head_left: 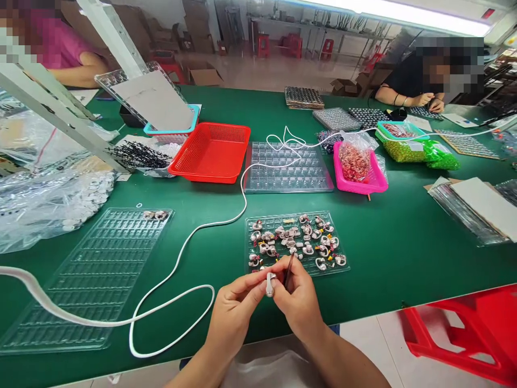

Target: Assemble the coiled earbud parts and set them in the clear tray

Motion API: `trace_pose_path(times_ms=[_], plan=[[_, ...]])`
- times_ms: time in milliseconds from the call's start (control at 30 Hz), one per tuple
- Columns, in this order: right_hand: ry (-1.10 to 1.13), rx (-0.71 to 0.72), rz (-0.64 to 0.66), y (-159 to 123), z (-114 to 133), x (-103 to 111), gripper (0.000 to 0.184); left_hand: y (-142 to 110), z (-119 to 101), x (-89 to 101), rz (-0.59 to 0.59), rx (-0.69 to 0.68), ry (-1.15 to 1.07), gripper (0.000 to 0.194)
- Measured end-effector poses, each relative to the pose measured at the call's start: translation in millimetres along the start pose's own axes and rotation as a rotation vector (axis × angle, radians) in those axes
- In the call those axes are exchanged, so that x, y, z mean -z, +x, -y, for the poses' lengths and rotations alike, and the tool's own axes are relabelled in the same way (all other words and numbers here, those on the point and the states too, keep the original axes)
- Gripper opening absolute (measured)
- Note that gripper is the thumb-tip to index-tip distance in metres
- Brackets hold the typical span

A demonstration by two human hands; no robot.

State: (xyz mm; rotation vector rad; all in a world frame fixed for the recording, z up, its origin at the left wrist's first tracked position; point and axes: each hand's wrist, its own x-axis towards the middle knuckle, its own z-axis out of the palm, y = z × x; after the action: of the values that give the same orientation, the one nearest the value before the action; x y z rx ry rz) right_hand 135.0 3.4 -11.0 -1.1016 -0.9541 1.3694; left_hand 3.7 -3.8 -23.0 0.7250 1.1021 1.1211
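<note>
Close to my body, my left hand pinches a small whitish earphone piece between thumb and fingertips. My right hand meets it there, its thumb and fingers closed round dark tweezers and touching the same piece. The tweezers' lower end is hidden by the fingers. Just beyond both hands lies a clear plastic tray with several similar earphone parts, some with red wires and yellow tabs. At left, a long clear tray carries two such parts at its far end.
A white cable loops across the green table. Farther back stand a red basket, an empty-looking clear tray and a pink basket of wired parts. Stacked trays lie right; a red stool stands below. A co-worker sits opposite.
</note>
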Motion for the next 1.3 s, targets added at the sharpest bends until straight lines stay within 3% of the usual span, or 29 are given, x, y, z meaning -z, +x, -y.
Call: trace_pose_path(times_ms=[333,633,900,1033,1167,1300], plan=[[0.109,0.068,0.058,-3.6,-1.5,-2.9,0.016,-4.8,-2.1,6.0,0.058,-0.017,0.018,0.024],[0.107,0.135,0.087,-8.0,-2.2,-3.5,0.021,-14.7,-9.5,1.5,0.059,-0.16,0.144,0.019],[0.103,0.107,0.095,-13.6,-3.1,-2.3,0.023,-20.5,-21.3,-4.7,0.096,-0.298,0.218,0.026],[0.092,-0.011,0.125,-4.6,-2.8,1.9,0.019,-14.6,-21.6,-0.7,0.055,-0.151,0.211,0.018],[0.027,-0.168,0.154,3.8,-1.7,11.2,0.018,-1.9,-24.3,4.1,0.139,0.072,0.143,0.015],[-0.019,-0.272,0.242,5.3,5.7,21.9,0.02,6.7,-27.6,3.7,0.147,0.2,0.005,0.018]])
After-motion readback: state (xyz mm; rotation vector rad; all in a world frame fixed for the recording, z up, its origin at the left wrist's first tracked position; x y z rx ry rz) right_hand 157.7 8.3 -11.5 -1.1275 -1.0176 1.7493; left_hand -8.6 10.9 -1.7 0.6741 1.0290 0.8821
